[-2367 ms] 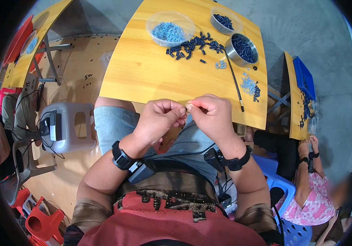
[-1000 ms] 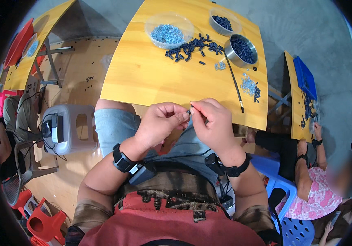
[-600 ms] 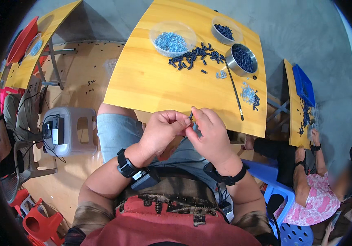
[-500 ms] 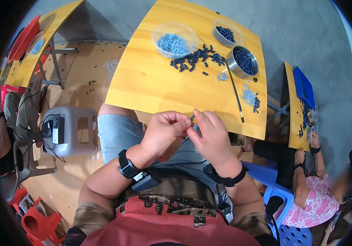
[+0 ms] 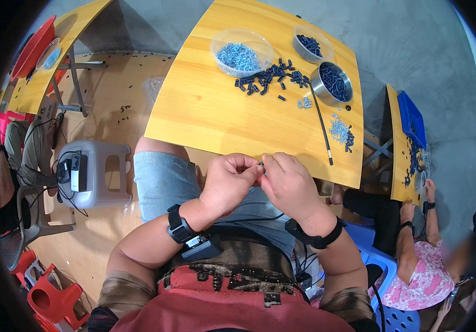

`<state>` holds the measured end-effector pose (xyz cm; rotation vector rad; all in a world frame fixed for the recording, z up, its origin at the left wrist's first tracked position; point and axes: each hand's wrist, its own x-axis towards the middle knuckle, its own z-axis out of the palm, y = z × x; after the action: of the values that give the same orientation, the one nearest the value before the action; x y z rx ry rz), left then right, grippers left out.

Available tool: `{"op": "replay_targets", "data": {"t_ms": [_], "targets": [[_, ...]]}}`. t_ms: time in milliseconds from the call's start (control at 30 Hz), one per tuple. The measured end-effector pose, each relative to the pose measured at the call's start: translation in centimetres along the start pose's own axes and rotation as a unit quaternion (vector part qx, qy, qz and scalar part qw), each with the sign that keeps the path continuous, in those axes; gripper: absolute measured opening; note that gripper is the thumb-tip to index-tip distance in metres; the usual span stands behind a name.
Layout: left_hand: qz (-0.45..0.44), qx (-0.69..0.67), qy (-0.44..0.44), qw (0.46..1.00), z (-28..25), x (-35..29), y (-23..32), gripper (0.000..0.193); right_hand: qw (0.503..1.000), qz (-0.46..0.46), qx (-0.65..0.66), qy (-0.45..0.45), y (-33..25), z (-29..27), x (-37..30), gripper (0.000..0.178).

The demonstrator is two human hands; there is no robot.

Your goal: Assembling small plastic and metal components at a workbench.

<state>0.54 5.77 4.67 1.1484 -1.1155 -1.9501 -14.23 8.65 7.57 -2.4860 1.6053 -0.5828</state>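
Observation:
Just past the near edge of the table, above my lap, my two hands meet fingertip to fingertip. My left hand [image 5: 228, 181] pinches a small dark piece [image 5: 261, 164], mostly hidden by the fingers. From the other side my right hand [image 5: 289, 181] closes thumb and finger on the same spot. Farther up the yellow table [image 5: 215, 119] lies a loose heap of short black cylindrical pieces [image 5: 271, 74]. Beside the heap stands a clear tub [image 5: 238, 57] of small silvery-blue pieces. A steel bowl [image 5: 333, 83] holds more black pieces.
Another clear tub [image 5: 311, 45] of black pieces stands at the back. A thin black rod [image 5: 320, 122] lies right of centre, near a small silvery pile [image 5: 339, 130]. A grey stool [image 5: 96, 174] stands left; a person in pink [image 5: 420, 274] sits right at another table.
My hands have drawn slightly closer together and a little lower. The dark piece between the fingertips is more covered now. The table has shifted slightly in view.

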Motion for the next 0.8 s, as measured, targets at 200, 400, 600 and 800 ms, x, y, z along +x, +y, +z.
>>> {"op": "replay_targets", "data": {"t_ms": [200,400,600,800], "targets": [[0.026,-0.043,0.004,0.999,0.1,-0.2,-1.8,0.014,0.999,-0.032,0.007,-0.015,0.1,0.4,-0.4,0.029],[-0.023,-0.05,-0.004,0.998,0.0,-0.5,-1.3,0.011,0.999,-0.026,0.006,-0.018,-0.1,0.5,-0.8,0.03],[-0.028,-0.03,0.02,0.999,0.6,-0.7,-1.5,0.011,0.999,-0.024,-0.015,-0.032,0.1,1.2,-1.7,0.035],[-0.092,-0.085,-0.058,0.99,-0.8,-0.3,-0.9,0.015,0.997,0.032,0.061,0.037,0.2,0.5,-1.3,0.03]]}}
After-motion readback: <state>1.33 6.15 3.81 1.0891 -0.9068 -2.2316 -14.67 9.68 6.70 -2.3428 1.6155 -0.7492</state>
